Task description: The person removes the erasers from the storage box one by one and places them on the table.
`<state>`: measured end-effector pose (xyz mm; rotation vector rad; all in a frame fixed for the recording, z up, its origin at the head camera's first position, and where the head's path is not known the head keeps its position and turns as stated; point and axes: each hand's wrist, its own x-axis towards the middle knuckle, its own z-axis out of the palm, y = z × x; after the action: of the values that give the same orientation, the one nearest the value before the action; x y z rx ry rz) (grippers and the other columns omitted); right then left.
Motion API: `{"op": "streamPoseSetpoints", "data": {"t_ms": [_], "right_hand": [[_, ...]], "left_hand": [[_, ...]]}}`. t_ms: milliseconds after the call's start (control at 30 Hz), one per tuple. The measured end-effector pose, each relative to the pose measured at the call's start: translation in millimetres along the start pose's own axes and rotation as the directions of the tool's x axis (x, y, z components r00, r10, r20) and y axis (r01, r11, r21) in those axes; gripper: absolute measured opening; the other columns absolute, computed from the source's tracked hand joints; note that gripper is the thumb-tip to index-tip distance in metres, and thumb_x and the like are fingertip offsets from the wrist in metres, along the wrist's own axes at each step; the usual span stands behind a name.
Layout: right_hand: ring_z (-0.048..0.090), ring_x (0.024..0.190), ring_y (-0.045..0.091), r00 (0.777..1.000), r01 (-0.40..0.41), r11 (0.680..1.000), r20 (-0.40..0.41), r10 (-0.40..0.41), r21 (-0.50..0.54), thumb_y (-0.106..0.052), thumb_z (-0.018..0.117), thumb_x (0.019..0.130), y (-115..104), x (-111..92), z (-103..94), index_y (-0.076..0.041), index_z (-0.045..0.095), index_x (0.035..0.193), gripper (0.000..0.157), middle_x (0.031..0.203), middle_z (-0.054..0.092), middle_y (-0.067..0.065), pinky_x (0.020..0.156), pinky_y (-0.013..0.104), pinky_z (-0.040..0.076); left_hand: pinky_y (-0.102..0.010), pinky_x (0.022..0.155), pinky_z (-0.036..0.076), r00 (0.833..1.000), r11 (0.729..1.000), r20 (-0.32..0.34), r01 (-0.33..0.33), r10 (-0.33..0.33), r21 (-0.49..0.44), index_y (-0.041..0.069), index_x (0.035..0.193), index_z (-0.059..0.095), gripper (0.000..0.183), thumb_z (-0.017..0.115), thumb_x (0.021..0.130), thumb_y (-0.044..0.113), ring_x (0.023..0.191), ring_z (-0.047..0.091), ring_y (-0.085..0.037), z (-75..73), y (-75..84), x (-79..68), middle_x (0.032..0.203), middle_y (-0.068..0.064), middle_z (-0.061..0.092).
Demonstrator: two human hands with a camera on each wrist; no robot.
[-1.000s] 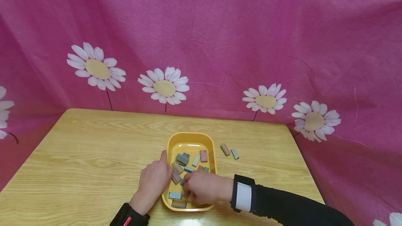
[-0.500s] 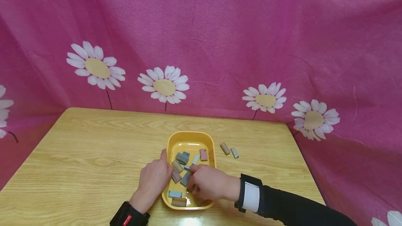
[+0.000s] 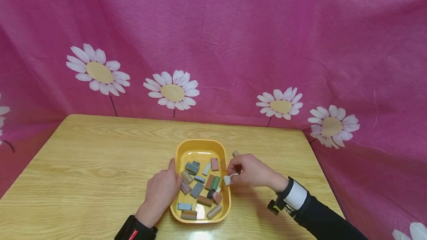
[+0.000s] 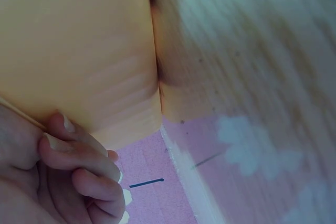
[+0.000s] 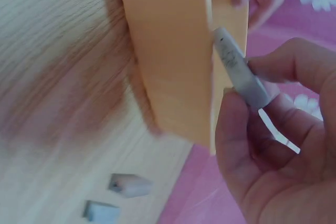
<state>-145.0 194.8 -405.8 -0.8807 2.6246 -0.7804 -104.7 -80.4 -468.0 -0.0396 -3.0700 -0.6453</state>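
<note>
A yellow plastic tub [image 3: 201, 144] stands on the wooden table, with several small blocks lying in it. My left hand [image 3: 162, 188] grips its left rim; in the left wrist view the curled fingers [image 4: 86, 153] are against the outer wall. At the right rim, my right hand [image 3: 251, 171] pinches a pale grey block [image 5: 241, 72] between thumb and fingertips. That block has a small dark hole near one end and overlaps the rim in the head view. Inside the tub are a green block [image 3: 215, 183], a reddish block [image 3: 214, 164] and a brown cylinder [image 3: 204, 200].
Two more blocks lie on the table right of the tub: a brownish one [image 5: 131, 184] and a pale grey one [image 5: 102, 212]. In the head view my right hand hides much of them. A pink cloth [image 3: 220, 47] with daisies hangs behind the table.
My right hand has come up out of the tub and moved right to its rim, now holding the pale grey block. Blocks beneath it are uncovered. My left hand stays on the rim.
</note>
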Motion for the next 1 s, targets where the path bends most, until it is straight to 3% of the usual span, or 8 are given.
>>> {"op": "streamPoseSetpoints", "data": {"t_ms": [133,433,700,1000], "right_hand": [[0.051,0.068,0.01,0.996,-0.081,0.99,-0.019,0.084,0.114,-0.014,0.064,0.074,17.6,-9.1,-2.9,-0.021,0.061,0.08,0.01,0.073,0.057,-0.008,0.062,0.029,0.044],[0.05,0.065,0.01,0.987,-0.161,0.979,0.01,0.161,0.123,-0.01,0.066,0.071,62.1,-22.2,11.0,-0.014,0.063,0.08,0.01,0.072,0.058,-0.006,0.059,0.027,0.041],[0.048,0.065,0.01,0.983,-0.175,0.981,-0.077,0.169,-0.088,-0.015,0.068,0.073,78.3,-23.0,21.6,-0.02,0.058,0.075,0.011,0.069,0.053,-0.01,0.06,0.029,0.04],[0.044,0.062,0.01,0.981,-0.162,0.947,-0.15,0.124,-0.277,-0.02,0.068,0.073,64.4,-14.9,15.7,-0.021,0.056,0.073,0.012,0.064,0.048,-0.009,0.057,0.029,0.038]], "left_hand": [[-0.029,0.04,0.032,1.0,1.0,0.003,-0.003,0.003,-0.006,-0.001,0.133,0.039,0.054,0.048,0.085,0.022,0.044,0.041,-0.014,-0.2,1.7,-1.0,0.056,0.0,0.044],[-0.03,0.04,0.032,1.0,1.0,-0.003,0.008,-0.008,0.005,-0.001,0.133,0.039,0.054,0.048,0.085,0.023,0.044,0.041,-0.014,0.7,0.9,-3.9,0.056,-0.001,0.044],[-0.03,0.039,0.031,1.0,1.0,-0.01,0.008,-0.008,0.004,-0.002,0.133,0.039,0.055,0.048,0.085,0.022,0.044,0.041,-0.014,0.1,3.0,-6.6,0.056,-0.001,0.043],[-0.03,0.04,0.031,1.0,1.0,-0.004,0.014,-0.014,0.001,-0.003,0.135,0.038,0.057,0.048,0.085,0.023,0.043,0.041,-0.014,0.0,4.7,-8.7,0.055,-0.001,0.043]]}}
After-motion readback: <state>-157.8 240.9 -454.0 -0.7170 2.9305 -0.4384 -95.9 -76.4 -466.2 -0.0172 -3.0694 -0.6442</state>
